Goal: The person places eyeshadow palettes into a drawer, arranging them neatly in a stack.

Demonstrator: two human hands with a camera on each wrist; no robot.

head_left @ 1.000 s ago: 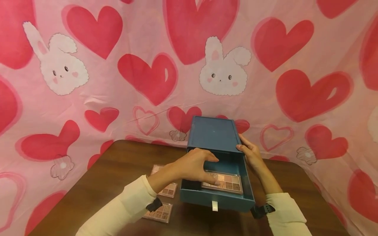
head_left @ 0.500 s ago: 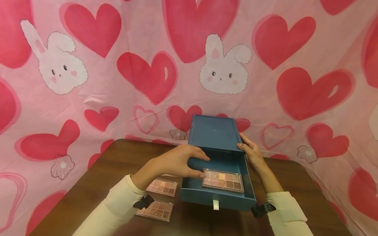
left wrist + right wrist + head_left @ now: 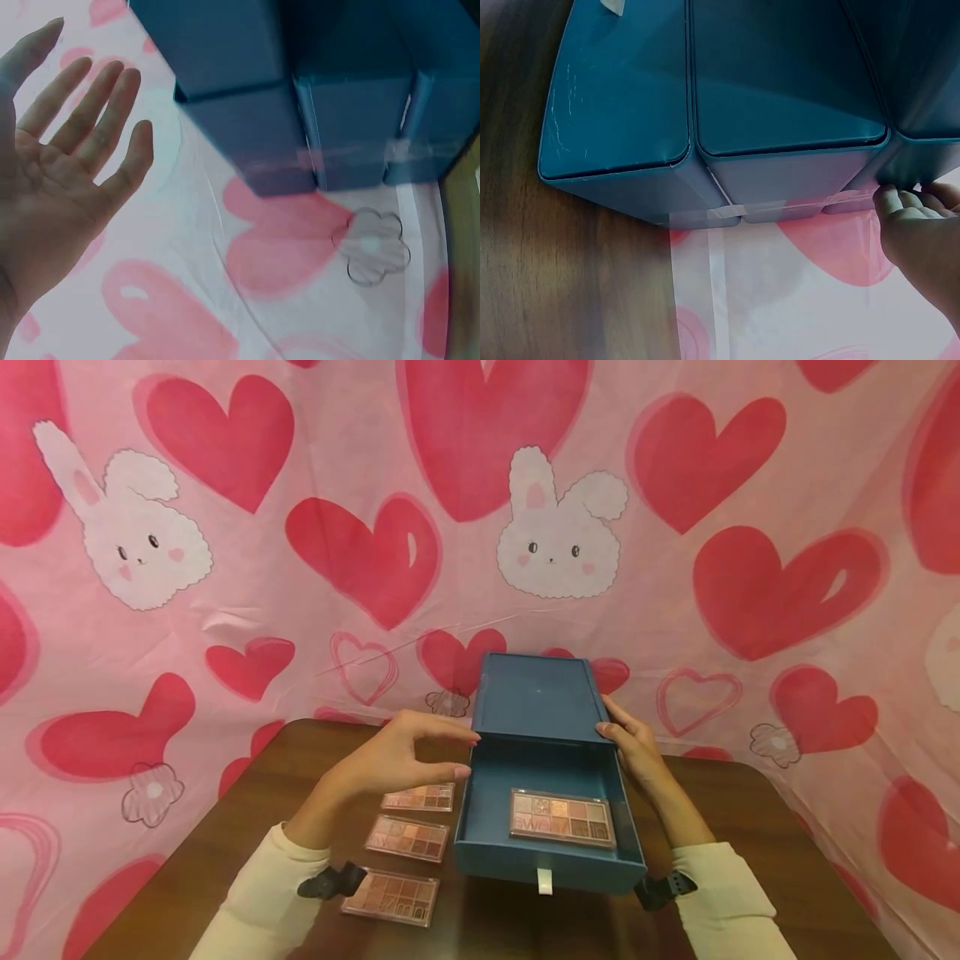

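My left hand [image 3: 393,756] hovers just left of the pulled-out top drawer, holding nothing; its fingers are spread, as the left wrist view shows its open palm [image 3: 60,180]. The blue drawer unit [image 3: 536,693] stands at the back of the table. My right hand [image 3: 637,747] grips its right side, thumb at the front top edge and fingers along the side wall. The right wrist view shows those fingertips against the side of the unit [image 3: 787,82]. In the open drawer [image 3: 551,867] lies one eyeshadow palette [image 3: 562,818], toward the front right.
On the brown wooden table [image 3: 247,827], left of the drawer, lie three more palettes in a column: a far one [image 3: 420,797], a middle one [image 3: 408,838] and a near one [image 3: 393,896]. A pink heart-and-rabbit cloth [image 3: 337,460] hangs behind. A white tab [image 3: 544,882] sticks out from the drawer front.
My left hand has drawn back leftward from above the palette and out of the drawer. The palette stays in the drawer, now fully seen. My right hand keeps its place on the unit.
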